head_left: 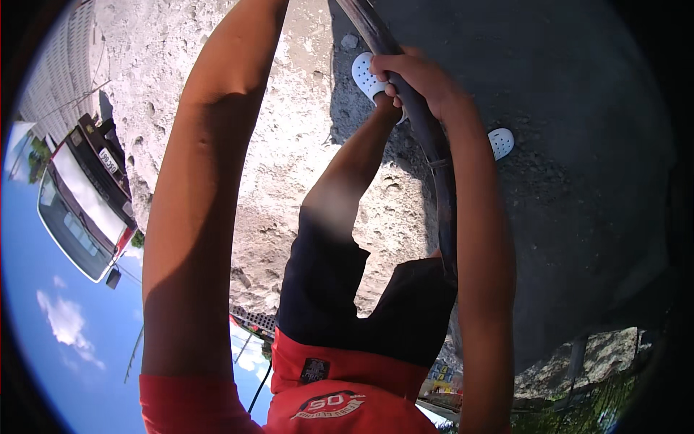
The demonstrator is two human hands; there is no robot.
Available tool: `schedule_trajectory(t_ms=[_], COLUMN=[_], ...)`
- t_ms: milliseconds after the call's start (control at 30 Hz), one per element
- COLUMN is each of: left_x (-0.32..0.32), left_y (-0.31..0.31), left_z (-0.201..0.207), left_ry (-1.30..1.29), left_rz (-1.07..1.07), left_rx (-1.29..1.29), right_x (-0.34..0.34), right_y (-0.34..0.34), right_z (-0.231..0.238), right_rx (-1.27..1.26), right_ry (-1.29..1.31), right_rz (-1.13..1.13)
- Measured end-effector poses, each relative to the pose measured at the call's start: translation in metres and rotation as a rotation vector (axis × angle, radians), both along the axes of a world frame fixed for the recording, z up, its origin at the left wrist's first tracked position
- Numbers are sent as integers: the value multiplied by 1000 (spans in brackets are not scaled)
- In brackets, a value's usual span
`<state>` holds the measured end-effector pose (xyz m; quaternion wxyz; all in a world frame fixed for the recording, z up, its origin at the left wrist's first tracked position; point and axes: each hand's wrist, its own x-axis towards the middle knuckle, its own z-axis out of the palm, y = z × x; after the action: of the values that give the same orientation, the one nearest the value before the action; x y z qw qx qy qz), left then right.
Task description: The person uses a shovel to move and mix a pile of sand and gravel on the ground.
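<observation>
My right hand is closed around a long dark pole, its fingers wrapped over the upper part. The pole runs from the top edge down along the inside of my right forearm, and its lower end is near my dark shorts. A thin band or tie circles it partway down. It looks curved, though the lens bends lines here. My left arm reaches up past the top edge, so the left hand is out of the picture. The pole's upper end is cut off too.
Rough, stony pale ground lies in sun, with deep shadow to the right. I wear white clogs with holes, one near the pole, another in shadow. A white truck stands at far left below a block wall.
</observation>
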<state>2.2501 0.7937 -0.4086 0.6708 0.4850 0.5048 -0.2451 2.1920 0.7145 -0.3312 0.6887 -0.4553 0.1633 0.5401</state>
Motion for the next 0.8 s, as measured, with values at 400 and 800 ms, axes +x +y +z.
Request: schedule_trajectory(t_ms=[400,800], left_x=[-126,-247], left_y=[-99,-146], left_z=[-10,-58], left_ry=[226,494], left_rz=[391,399], left_rx=[-285,-432], right_x=[-134,-220], right_y=[-169,-223], right_z=[114,88], right_rx=[-1173,-1125], right_ry=[-316,-189], right_rz=[947,1061])
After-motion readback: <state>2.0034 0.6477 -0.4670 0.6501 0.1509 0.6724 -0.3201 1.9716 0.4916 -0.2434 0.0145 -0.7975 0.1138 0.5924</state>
